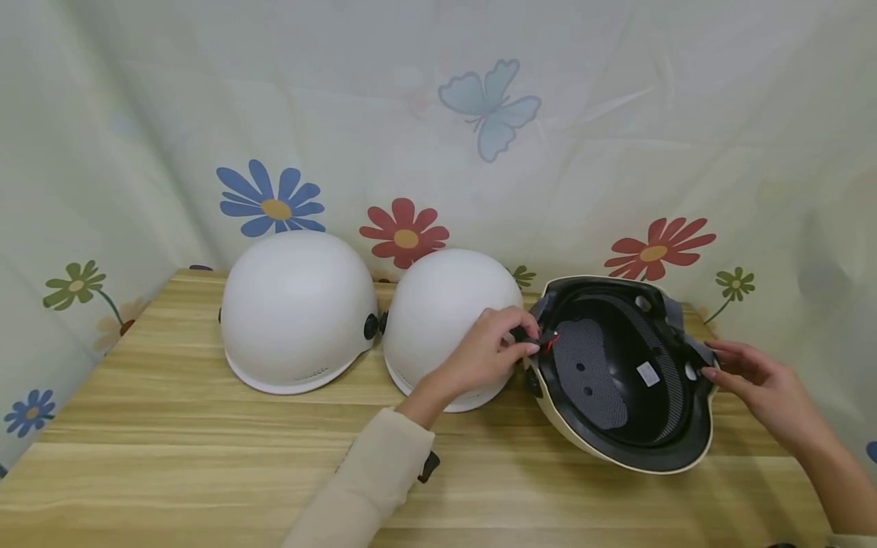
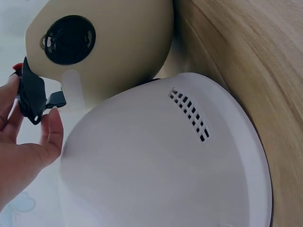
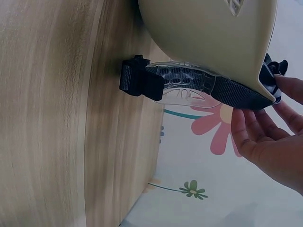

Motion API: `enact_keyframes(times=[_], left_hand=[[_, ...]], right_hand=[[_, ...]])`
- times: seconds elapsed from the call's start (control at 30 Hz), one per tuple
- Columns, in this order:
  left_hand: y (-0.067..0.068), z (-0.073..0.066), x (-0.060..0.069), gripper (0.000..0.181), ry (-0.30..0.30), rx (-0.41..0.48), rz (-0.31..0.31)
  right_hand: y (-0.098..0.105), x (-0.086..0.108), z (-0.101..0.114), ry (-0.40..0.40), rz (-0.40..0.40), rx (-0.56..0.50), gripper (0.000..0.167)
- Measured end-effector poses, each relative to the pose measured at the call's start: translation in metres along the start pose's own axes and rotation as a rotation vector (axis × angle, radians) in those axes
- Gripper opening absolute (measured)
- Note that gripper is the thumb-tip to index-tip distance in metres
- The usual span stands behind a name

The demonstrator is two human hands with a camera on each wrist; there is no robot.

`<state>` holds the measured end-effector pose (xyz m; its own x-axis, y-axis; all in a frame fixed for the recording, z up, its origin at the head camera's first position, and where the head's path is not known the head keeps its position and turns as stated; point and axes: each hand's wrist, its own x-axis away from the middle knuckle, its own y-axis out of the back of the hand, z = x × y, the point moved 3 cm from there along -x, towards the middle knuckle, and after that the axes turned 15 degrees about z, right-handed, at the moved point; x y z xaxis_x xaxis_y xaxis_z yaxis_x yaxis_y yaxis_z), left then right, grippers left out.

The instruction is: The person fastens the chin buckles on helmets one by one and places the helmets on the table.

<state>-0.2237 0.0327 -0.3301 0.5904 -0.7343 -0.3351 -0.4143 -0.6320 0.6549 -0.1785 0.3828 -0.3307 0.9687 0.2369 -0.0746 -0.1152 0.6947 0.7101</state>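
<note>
A cream helmet lies upturned at the right, its black padded lining facing up. At its left rim, my left hand pinches a black buckle with a red tab between thumb and fingers. My right hand grips the opposite rim, thumb at the edge and fingers against the dark strap. From there the strap hangs outside the shell, with a clear chin cup and a black clip at the wooden table. Behind my left hand stands a white helmet, dome up.
Another white helmet sits dome up at the left of the wooden table. A small black piece shows beside my left sleeve. A flower-printed curtain hangs behind the table.
</note>
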Motion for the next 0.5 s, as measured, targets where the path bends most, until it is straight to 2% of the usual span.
enact_keyframes(times=[0.13, 0.23, 0.37, 0.5], left_hand=[[-0.0024, 0.0003, 0.0009, 0.01, 0.041, 0.001, 0.071], [-0.004, -0.0013, 0.0004, 0.013, 0.056, -0.036, 0.117], [-0.0049, -0.0048, -0.0007, 0.014, 0.017, -0.132, 0.132], [-0.0043, -0.0076, -0.001, 0.01, -0.065, -0.189, 0.102]], right_hand=[[0.0002, 0.0005, -0.0003, -0.004, 0.002, 0.011, 0.032], [-0.0004, 0.0008, -0.0009, -0.006, 0.008, 0.018, 0.032], [-0.001, 0.0011, -0.0015, -0.002, 0.016, 0.005, 0.032], [-0.0011, 0.0016, -0.0012, 0.022, 0.012, -0.029, 0.03]])
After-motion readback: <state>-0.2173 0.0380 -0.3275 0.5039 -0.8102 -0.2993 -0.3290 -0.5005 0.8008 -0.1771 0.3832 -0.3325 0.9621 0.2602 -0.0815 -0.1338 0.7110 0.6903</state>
